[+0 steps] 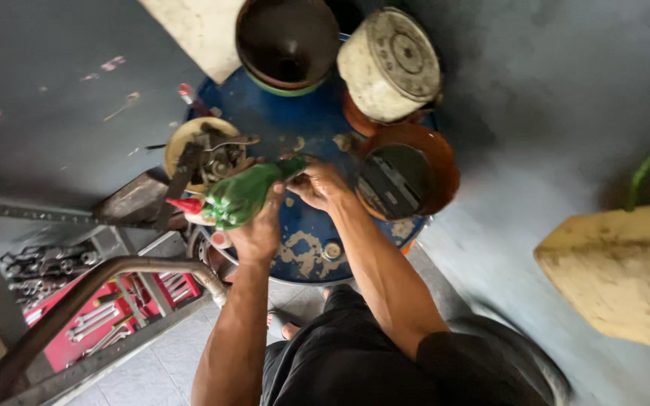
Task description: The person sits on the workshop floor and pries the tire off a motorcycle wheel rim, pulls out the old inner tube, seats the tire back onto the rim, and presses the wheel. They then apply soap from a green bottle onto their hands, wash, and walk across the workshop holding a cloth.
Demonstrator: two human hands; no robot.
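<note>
One head-worn view, looking almost straight down from above the person's own arms. Close range: blue drum [306, 225] top fills centre frame, forearms enter from 6 o'clock, the person's lap at bottom edge. Far side of drum lies toward 12 o'clock, red tool tray [88, 331] on the floor at 8 o'clock, yellow board [626, 271] at 3 o'clock. No second view to overlap.

I count one green oil can [241, 197], one blue drum [295, 120], one white paint tin [390, 64], two dark bowls [287, 41], and two hands [259, 234].
</note>
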